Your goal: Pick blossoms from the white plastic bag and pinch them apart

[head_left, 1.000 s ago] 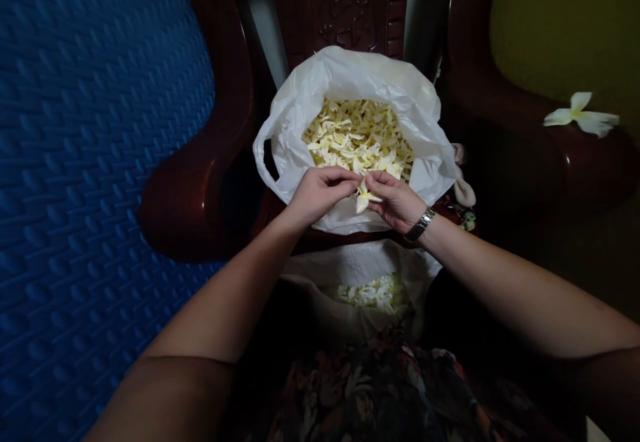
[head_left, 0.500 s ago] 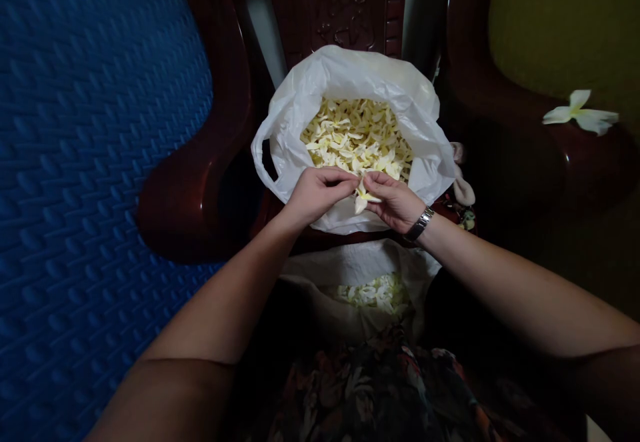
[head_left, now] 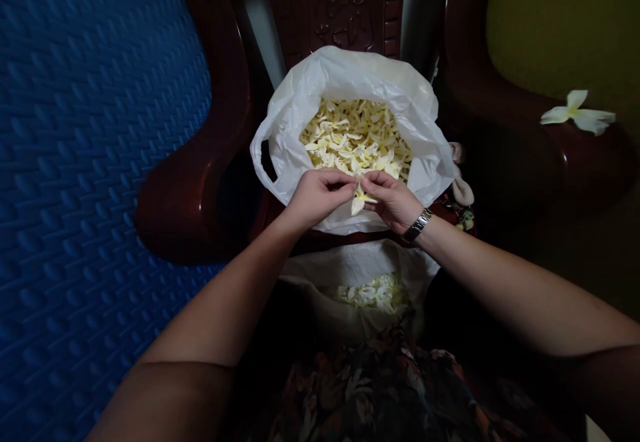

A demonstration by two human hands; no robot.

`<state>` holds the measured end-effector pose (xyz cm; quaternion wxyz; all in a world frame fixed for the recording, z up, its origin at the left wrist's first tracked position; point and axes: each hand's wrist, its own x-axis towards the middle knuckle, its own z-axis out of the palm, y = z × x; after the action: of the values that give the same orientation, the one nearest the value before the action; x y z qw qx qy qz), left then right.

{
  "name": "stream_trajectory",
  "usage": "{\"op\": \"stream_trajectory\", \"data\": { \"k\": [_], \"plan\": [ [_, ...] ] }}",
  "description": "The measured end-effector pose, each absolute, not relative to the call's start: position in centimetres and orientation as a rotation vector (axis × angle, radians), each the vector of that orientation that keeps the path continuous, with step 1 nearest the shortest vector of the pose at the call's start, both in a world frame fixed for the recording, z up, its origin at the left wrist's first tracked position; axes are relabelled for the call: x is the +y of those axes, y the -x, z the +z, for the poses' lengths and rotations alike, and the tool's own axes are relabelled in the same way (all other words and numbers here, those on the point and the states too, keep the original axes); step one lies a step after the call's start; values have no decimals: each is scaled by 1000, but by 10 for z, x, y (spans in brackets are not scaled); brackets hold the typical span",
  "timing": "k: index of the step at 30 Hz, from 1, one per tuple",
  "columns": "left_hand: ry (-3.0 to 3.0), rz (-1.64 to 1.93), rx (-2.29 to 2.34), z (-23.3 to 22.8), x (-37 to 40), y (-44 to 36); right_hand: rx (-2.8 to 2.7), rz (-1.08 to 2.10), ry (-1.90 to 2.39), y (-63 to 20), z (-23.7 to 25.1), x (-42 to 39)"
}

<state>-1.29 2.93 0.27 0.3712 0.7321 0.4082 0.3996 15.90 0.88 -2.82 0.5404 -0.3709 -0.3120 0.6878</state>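
Note:
A pale yellow-white flower (head_left: 359,205) is pinched between my two hands over the near rim of a white plastic bag (head_left: 295,129). My right hand (head_left: 393,201), with a metal watch on its wrist, grips the flower from the right. The thumb and fingertips of my left hand (head_left: 320,195) close on its upper part; exactly which part is hidden. Many loose cream-coloured flowers (head_left: 355,135) fill the bag just beyond my fingers. Below my hands, a second whitish bag (head_left: 315,269) holds greenish-white flower pieces (head_left: 377,293).
The bag rests on a dark carved wooden chair (head_left: 345,2). A single white flower (head_left: 577,114) lies on the wooden armrest (head_left: 590,155) at right. Another curved armrest (head_left: 185,195) stands at left, beside a blue textured surface (head_left: 90,182). A pale cloth-like thing (head_left: 463,190) hangs right of the bag.
Both hands stay almost in place, still pinching the flower, with only a slight shift of the fingers. The whole view has slid a few pixels.

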Motion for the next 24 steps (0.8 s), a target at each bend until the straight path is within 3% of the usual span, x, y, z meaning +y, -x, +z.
{"op": "stream_trajectory", "data": {
  "k": [11,24],
  "plan": [
    [-1614,996,1065,2,28,7,-873,1473,946,-155,-29,5],
    [-1725,1078,1175,2,27,6,-1052,1243,903,-154,-29,4]
  ]
}}
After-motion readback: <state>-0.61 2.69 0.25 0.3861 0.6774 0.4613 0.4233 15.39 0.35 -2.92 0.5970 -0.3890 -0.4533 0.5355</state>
